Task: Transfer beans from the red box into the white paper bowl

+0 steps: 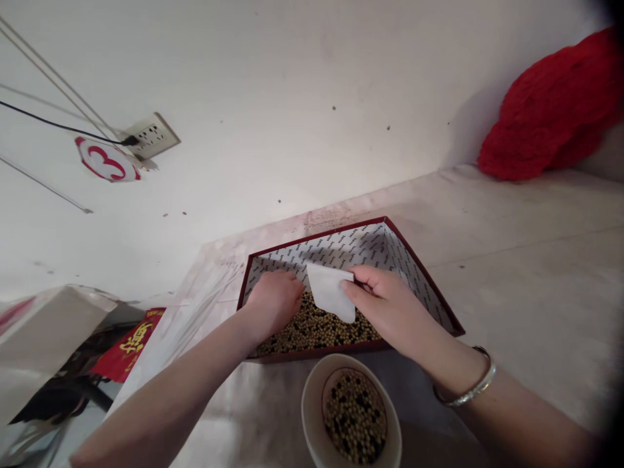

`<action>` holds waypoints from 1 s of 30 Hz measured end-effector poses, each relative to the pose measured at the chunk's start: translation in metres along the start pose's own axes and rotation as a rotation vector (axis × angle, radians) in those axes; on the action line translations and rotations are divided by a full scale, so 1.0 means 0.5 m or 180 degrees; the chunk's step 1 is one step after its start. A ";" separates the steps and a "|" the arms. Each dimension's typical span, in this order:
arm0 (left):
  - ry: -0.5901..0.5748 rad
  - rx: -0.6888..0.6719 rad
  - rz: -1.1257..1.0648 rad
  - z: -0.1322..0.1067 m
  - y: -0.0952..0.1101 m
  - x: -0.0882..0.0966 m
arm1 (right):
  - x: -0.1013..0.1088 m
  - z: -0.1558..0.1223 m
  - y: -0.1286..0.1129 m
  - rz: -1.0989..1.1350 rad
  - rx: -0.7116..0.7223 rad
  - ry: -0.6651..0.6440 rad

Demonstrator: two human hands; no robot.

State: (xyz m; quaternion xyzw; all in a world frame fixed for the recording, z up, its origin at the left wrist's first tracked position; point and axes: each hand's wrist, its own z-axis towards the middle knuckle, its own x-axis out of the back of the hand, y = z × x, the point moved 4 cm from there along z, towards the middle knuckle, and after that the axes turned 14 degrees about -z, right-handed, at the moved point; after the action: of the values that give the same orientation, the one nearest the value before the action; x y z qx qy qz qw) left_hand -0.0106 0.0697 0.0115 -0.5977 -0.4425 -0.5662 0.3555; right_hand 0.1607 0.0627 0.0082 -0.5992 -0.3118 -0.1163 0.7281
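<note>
An open box (pixel 322 352) with dark red edges and a white patterned lining holds a layer of small yellow and black beans (pixel 322 328). Over the beans, my right hand (pixel 390 302) pinches a thin white piece of paper or cloth, maybe a small bag (pixel 331 292), between thumb and fingers. My left hand (pixel 275 302) is inside the box at its left end, low over the beans, its fingers curled closed; what they hold is hidden. In front of the box stands a white tub (pixel 312 416) with more yellow and black beans inside.
The box and tub rest on a pale covered surface (pixel 526 260) against a white wall. A fluffy red object (pixel 550 110) lies at the far right. On the wall are a socket (pixel 153 136) with a black cord and a number sign (pixel 108 160). Red printed material (pixel 131 348) is at left.
</note>
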 end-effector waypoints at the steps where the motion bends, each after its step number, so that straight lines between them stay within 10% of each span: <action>1: 0.0132 0.0026 0.0000 -0.011 0.007 0.021 | 0.000 0.000 0.001 0.0005 -0.0005 -0.0015; 8: 0.1490 -0.0240 -0.0999 -0.088 0.090 0.086 | -0.008 -0.005 -0.003 0.0133 0.0112 -0.0189; 30: 0.1863 -0.0252 -0.0635 -0.076 0.115 0.054 | -0.009 -0.005 -0.012 0.0132 0.0221 -0.0298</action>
State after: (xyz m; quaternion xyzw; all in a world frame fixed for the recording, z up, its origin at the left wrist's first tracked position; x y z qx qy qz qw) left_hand 0.0281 0.0175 0.0466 -0.3762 -0.3554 -0.7632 0.3869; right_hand 0.1547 0.0577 0.0100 -0.5847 -0.3369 -0.0621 0.7354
